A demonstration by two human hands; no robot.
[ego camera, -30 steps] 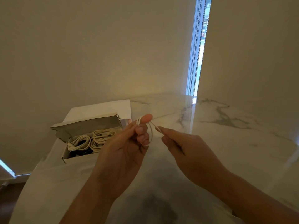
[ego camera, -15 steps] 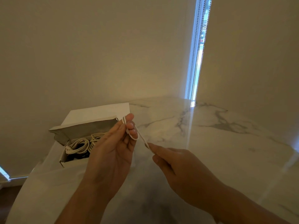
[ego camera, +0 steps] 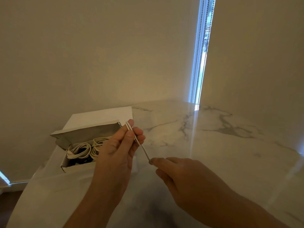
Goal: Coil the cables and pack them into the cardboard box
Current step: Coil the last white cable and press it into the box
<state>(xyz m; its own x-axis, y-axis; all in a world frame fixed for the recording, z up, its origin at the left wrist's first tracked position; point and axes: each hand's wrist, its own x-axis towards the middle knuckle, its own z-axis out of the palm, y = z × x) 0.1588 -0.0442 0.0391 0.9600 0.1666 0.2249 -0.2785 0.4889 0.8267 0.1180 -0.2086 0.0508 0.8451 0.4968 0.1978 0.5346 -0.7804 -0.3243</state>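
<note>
A thin white cable runs taut between my two hands above the marble table. My left hand holds it wound over the fingertips, the thumb pressing it down. My right hand pinches the cable's free end lower and to the right. Behind my left hand stands the open cardboard box, its white lid folded back against the wall. Inside lie coiled white cables, partly hidden by my left hand.
The white marble table with grey veins stretches right and back to a beige wall. A window slit with bead chains stands at the far corner. The table's left edge drops to a dark floor.
My right hand has pulled the cable end down and away, stretching the cable straight. My left hand shifted slightly left toward the box, the loop tightening on its fingers.
</note>
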